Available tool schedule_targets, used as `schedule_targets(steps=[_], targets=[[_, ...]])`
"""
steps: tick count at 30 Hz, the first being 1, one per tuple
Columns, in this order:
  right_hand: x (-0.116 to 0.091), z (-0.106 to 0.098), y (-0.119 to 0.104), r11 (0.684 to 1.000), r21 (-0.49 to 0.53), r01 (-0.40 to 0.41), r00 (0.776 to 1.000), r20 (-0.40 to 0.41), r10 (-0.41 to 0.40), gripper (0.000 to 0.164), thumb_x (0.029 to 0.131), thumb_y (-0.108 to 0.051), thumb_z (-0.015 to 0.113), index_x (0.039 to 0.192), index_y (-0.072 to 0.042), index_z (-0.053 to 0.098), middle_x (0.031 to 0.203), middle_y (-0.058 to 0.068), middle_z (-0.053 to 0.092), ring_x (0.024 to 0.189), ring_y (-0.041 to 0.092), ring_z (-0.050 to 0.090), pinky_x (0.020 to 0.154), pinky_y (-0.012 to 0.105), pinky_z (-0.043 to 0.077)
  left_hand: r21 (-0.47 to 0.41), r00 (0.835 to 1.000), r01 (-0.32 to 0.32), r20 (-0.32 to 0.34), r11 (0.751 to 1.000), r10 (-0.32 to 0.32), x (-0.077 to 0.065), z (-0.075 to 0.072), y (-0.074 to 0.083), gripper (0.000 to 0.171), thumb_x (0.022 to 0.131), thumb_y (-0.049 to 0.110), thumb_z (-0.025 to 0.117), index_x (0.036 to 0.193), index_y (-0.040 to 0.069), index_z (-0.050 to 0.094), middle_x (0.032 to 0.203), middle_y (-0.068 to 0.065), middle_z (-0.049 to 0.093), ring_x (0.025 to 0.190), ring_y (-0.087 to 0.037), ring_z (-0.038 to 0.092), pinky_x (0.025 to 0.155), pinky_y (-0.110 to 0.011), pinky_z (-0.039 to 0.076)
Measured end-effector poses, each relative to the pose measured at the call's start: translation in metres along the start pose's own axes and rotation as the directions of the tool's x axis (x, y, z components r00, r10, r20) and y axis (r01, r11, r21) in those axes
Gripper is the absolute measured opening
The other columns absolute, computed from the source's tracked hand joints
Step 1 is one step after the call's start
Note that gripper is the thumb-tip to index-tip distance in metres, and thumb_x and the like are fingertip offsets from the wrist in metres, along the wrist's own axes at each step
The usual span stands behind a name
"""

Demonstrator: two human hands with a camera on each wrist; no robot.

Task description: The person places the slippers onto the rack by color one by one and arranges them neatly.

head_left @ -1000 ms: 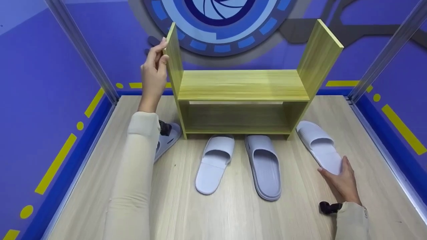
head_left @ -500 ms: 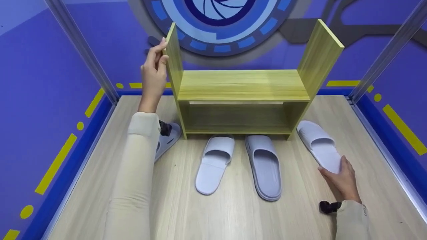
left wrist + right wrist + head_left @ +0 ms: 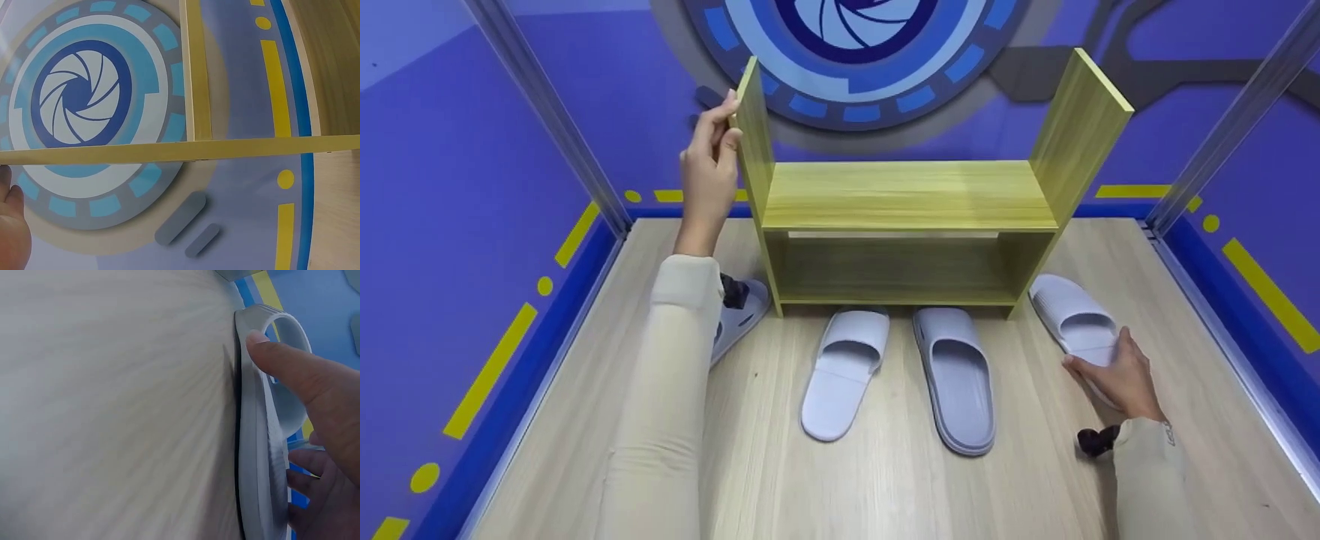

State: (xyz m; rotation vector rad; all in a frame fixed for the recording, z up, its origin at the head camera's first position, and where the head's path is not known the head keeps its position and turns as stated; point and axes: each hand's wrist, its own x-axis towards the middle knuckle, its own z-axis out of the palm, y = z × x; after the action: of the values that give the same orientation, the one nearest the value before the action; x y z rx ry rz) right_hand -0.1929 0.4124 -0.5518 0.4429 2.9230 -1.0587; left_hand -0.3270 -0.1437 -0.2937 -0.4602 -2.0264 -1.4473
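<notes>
In the head view my left hand holds the upper front corner of the left side panel of a yellow wooden shelf. Its bent fingers and thumb meet the panel's edge. In the left wrist view, part of that hand shows beside the panel's front edge. My right hand grips a light grey slipper across its sole, to the right of the shelf. The right wrist view has the thumb along one side of the slipper and the fingers on the other.
Two more slippers, a paler one and a darker grey one, lie before the shelf. Another grey slipper sits left of it, partly behind my left sleeve. Blue-purple walls and metal posts enclose the wooden floor.
My right hand has moved forward along the slipper, from its heel end toward the strap. The left hand stays on the shelf panel. The head view has shifted slightly.
</notes>
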Motion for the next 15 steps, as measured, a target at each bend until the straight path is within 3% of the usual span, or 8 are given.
schedule_targets(steps=[5,15], targets=[[0.0068,-0.0014,-0.0013,1.0,0.015,0.007,1.0,0.007,-0.007,0.124,0.077,-0.045,0.077,0.149,0.008,-0.01,0.151,0.041,0.004,0.138,0.058,0.012,0.11,0.066,0.019,-0.006,1.0,-0.003,0.0,1.0,0.003,0.0003,0.001,-0.0008,0.037,0.096,0.017,0.05,0.132,0.008,0.053,0.148,0.0,0.046,0.135,-0.006,0.043,0.107,-0.023,0.04],[0.007,0.0032,-0.0004,0.998,-0.067,0.014,1.0,-0.011,-0.015,0.12,0.077,-0.049,0.075,0.15,0.007,0.0,0.149,0.039,0.017,0.126,0.059,0.022,0.097,0.068,0.024,-0.012,1.0,0.004,-0.002,1.0,-0.004,0.0017,0.0014,-0.0034,0.038,0.096,0.018,0.05,0.132,0.007,0.053,0.148,-0.002,0.045,0.135,-0.006,0.043,0.107,-0.023,0.039]])
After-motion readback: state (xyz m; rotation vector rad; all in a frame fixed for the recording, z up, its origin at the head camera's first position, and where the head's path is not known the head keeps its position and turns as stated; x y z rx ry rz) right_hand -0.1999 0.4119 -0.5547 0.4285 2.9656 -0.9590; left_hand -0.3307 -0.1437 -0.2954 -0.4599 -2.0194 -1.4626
